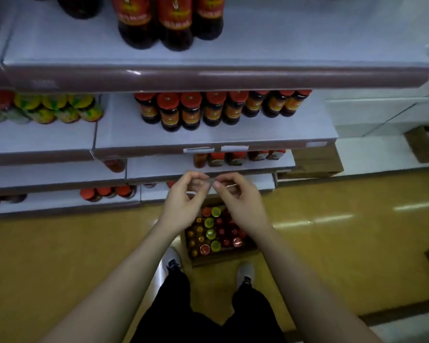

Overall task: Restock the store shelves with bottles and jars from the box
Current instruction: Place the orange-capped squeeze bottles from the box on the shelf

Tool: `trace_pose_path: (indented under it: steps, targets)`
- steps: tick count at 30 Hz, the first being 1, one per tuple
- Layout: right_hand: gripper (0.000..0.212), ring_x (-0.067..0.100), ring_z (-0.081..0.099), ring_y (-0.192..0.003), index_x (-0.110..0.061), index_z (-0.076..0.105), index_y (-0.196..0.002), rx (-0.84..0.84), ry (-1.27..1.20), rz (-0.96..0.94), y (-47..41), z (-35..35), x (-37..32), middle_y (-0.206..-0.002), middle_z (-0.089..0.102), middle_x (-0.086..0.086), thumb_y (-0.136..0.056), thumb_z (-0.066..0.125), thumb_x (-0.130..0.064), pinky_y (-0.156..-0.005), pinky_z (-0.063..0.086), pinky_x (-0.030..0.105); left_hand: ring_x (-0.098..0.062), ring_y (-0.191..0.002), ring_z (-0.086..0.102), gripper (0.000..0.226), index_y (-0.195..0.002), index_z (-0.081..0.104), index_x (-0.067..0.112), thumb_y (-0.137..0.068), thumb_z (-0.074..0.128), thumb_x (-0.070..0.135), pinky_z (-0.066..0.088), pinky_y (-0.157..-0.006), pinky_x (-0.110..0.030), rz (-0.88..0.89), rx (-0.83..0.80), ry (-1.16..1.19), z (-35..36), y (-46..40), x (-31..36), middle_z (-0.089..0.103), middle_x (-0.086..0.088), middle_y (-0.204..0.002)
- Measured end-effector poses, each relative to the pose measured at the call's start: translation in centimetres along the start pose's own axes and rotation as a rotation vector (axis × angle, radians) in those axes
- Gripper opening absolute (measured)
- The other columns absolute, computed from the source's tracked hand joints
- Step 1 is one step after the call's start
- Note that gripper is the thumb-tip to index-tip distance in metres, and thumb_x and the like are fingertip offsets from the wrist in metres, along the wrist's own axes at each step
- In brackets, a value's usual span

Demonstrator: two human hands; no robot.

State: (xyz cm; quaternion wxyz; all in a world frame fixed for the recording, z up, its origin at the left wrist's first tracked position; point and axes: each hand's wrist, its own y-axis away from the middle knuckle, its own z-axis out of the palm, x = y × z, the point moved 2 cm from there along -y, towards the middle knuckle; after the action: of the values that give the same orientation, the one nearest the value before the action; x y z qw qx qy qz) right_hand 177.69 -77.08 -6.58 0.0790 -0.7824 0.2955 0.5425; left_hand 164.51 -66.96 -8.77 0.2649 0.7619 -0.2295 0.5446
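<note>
Left hand (183,196) and right hand (235,194) meet above the box (243,253) of bottles, fingers curled. Both pinch a thin, blurred strip (211,180) between them.

There is a single view, taken from a wide-angle camera worn on the person's head. It looks forward and steeply down, so the white tiered store shelves (215,134) bend across the top and straight lines curve toward the edges. The left hand (183,201) and right hand (240,201) meet close below the lens at frame centre; directly beneath that meeting point, farther away, sit the brown cardboard box of coloured-capped bottles (218,258) and the glossy yellow floor (344,243).
</note>
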Motion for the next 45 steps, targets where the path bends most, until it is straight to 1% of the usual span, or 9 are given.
trace_pose_path:
  steps: [9,15,22,28,31,34,37,42,45]
  targets:
    - [0.02,-0.006,0.067,-0.09,-0.015,0.071,-0.118,-0.166,-0.032,0.011,-2.7,-3.7,11.5,-0.107,0.073,-0.003,-0.101,0.069,-0.027,-0.068,0.051,0.008,-0.01,-0.091,0.065,0.016,-0.114,0.066,0.011,-0.101,0.067,0.019,0.05,-0.077,-0.021,-0.117,0.205,-0.132,7.8,1.1,-6.7,0.069,-0.005,-0.098]
    - [0.016,-0.007,0.063,-0.088,-0.014,0.071,-0.113,-0.258,0.082,0.066,-4.6,-1.7,20.7,-0.103,0.072,-0.004,-0.099,0.07,-0.021,-0.076,0.047,0.007,0.006,-0.087,0.06,0.013,-0.113,0.065,0.01,-0.102,0.063,0.017,0.046,-0.076,-0.015,-0.244,0.261,-0.153,13.3,0.0,-16.0,0.068,0.004,-0.102]
    - [0.015,-0.006,0.06,-0.089,-0.019,0.07,-0.115,-0.383,0.224,0.113,-6.3,4.8,35.2,-0.105,0.067,-0.007,-0.102,0.066,-0.023,-0.075,0.046,0.005,-0.018,-0.104,0.063,0.014,-0.112,0.064,0.02,-0.102,0.057,0.013,0.053,-0.093,-0.036,-0.394,0.264,-0.244,17.4,-1.8,-32.8,0.065,-0.007,-0.114]
    - [0.019,0.001,0.062,-0.095,-0.017,0.07,-0.12,-0.485,0.291,0.082,-8.9,12.1,46.2,-0.107,0.066,-0.007,-0.104,0.063,-0.023,-0.079,0.05,0.016,-0.012,-0.107,0.059,0.016,-0.117,0.062,0.022,-0.103,0.057,0.017,0.042,-0.082,-0.011,-0.493,0.246,-0.283,19.1,-2.5,-44.6,0.06,-0.002,-0.12]
    - [0.019,0.009,0.065,-0.1,-0.018,0.069,-0.12,-0.546,0.32,0.05,-10.8,16.6,51.6,-0.109,0.062,-0.005,-0.103,0.063,-0.022,-0.079,0.059,0.03,-0.018,-0.113,0.059,0.017,-0.117,0.062,0.021,-0.101,0.059,0.016,0.049,-0.1,-0.027,-0.501,0.238,-0.336,19.6,-3.7,-50.0,0.054,-0.002,-0.121]
    - [0.022,0.009,0.064,-0.1,-0.019,0.069,-0.124,-0.554,0.378,0.022,-13.1,20.6,56.5,-0.113,0.063,-0.002,-0.103,0.064,-0.021,-0.075,0.048,0.013,-0.02,-0.12,0.057,0.021,-0.122,0.061,0.022,-0.102,0.059,0.019,0.046,-0.112,-0.038,-0.53,0.241,-0.368,20.5,-5.5,-54.6,0.045,0.0,-0.127]
    - [0.026,0.008,0.06,-0.099,-0.016,0.068,-0.127,-0.536,0.412,0.007,-15.6,24.4,61.3,-0.118,0.06,0.001,-0.102,0.065,-0.021,-0.079,0.049,0.013,-0.023,-0.126,0.053,0.03,-0.132,0.054,0.021,-0.103,0.058,0.022,0.044,-0.112,-0.035,-0.596,0.205,-0.389,21.6,-7.7,-59.4,0.039,-0.004,-0.142]
    - [0.038,0.025,0.064,-0.114,-0.016,0.062,-0.135,-0.499,0.469,0.002,-18.0,28.4,66.4,-0.133,0.055,0.01,-0.098,0.069,-0.02,-0.101,0.054,0.041,-0.027,-0.135,0.049,0.049,-0.143,0.045,0.016,-0.098,0.063,0.011,0.043,-0.114,-0.038,-0.656,0.149,-0.503,23.2,-10.1,-65.2,0.046,-0.009,-0.145]
    - [0.054,0.026,0.056,-0.13,-0.018,0.053,-0.145,-0.511,0.498,0.031,-18.8,30.5,68.5,-0.144,0.05,0.009,-0.095,0.074,-0.02,-0.109,0.047,0.036,-0.03,-0.131,0.053,0.059,-0.142,0.041,0.016,-0.091,0.067,0.0,0.046,-0.112,-0.044,-0.692,0.1,-0.582,23.8,-11.0,-68.1,0.051,-0.014,-0.137]
